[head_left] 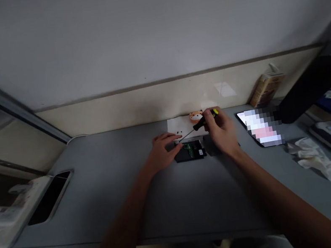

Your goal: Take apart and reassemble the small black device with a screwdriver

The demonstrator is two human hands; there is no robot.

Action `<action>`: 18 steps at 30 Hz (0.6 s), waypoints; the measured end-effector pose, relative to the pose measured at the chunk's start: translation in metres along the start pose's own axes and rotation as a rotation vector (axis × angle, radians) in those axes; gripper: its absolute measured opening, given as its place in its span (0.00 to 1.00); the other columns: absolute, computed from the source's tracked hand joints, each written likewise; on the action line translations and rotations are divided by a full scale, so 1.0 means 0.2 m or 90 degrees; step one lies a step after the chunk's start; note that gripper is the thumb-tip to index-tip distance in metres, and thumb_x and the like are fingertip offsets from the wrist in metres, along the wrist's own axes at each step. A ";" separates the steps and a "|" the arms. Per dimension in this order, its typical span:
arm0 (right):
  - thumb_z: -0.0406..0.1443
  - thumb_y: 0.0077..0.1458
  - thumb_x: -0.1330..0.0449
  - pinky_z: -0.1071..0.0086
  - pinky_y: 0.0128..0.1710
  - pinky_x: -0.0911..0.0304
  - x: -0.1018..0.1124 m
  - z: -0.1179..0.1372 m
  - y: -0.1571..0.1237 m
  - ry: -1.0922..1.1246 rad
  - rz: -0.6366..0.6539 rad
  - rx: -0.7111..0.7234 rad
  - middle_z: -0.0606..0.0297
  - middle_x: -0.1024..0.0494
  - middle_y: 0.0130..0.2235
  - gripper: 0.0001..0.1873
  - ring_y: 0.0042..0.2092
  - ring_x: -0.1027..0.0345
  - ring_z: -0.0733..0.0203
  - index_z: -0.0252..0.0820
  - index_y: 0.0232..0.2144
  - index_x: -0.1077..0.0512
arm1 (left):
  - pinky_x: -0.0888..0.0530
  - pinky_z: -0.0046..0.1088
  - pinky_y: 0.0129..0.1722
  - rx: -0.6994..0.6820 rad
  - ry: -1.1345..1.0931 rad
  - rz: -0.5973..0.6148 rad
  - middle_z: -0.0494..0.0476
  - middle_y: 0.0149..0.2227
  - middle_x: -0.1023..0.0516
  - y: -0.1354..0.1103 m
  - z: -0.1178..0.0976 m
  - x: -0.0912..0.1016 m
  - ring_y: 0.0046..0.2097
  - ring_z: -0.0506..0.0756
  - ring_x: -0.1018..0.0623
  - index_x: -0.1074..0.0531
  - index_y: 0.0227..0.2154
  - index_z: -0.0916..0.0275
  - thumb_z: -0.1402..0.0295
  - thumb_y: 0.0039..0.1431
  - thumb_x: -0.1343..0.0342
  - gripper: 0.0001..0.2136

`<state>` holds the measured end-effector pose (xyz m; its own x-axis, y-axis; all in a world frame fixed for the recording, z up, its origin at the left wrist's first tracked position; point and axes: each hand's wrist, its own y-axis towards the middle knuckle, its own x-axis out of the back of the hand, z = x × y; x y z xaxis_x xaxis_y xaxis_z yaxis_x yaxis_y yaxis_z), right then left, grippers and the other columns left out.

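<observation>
A small black device with an exposed green circuit board (191,151) lies in the middle of the grey desk (106,185). My left hand (162,152) rests at the device's left edge, fingers curled against it. My right hand (222,132) is closed round a screwdriver (201,122) with a black and yellow handle, its shaft slanting down-left toward the board. Right of the device lies a dark piece (211,146), partly hidden by my right hand.
A white sheet (182,127) with tiny dark specks and a small orange figure (195,116) lie behind the device. A lit phone (260,127) and crumpled tissue (313,155) sit right; a dark phone (50,197) left. A box (266,88) leans on the wall.
</observation>
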<state>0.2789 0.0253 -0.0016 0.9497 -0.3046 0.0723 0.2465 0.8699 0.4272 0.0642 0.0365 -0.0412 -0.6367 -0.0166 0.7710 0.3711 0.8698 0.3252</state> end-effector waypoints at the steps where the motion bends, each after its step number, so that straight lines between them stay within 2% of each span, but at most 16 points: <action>1: 0.56 0.62 0.43 0.68 0.27 0.40 0.00 0.00 0.00 -0.007 -0.002 0.004 0.71 0.30 0.24 0.21 0.26 0.37 0.64 0.46 0.34 0.29 | 0.34 0.44 0.62 0.005 -0.003 -0.001 0.56 0.53 0.19 0.00 0.00 0.00 0.57 0.60 0.23 0.21 0.51 0.51 0.62 0.67 0.43 0.13; 5: 0.55 0.62 0.43 0.67 0.30 0.39 -0.02 -0.02 -0.02 -0.035 -0.004 0.024 0.69 0.28 0.26 0.20 0.27 0.36 0.63 0.45 0.34 0.28 | 0.33 0.43 0.59 0.036 0.010 -0.007 0.55 0.48 0.17 0.01 0.01 0.01 0.53 0.58 0.21 0.21 0.48 0.54 0.69 0.69 0.50 0.14; 9: 0.53 0.63 0.43 0.67 0.30 0.39 -0.03 -0.02 -0.03 -0.083 0.008 0.024 0.68 0.26 0.27 0.19 0.28 0.34 0.62 0.45 0.34 0.28 | 0.32 0.42 0.56 0.048 0.038 0.039 0.53 0.42 0.16 0.02 0.02 0.02 0.45 0.56 0.19 0.20 0.45 0.55 0.75 0.67 0.54 0.17; 18: 0.54 0.62 0.44 0.67 0.29 0.41 -0.02 -0.03 -0.03 -0.104 0.006 0.014 0.68 0.26 0.26 0.20 0.26 0.36 0.63 0.45 0.35 0.28 | 0.31 0.39 0.56 -0.004 0.063 0.081 0.54 0.44 0.16 0.01 0.01 0.01 0.47 0.56 0.18 0.21 0.43 0.57 0.76 0.66 0.56 0.17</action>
<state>0.2737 0.0231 -0.0102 0.9077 -0.3568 0.2210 0.2318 0.8651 0.4448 0.0617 0.0390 -0.0408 -0.5144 0.0443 0.8564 0.4490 0.8647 0.2250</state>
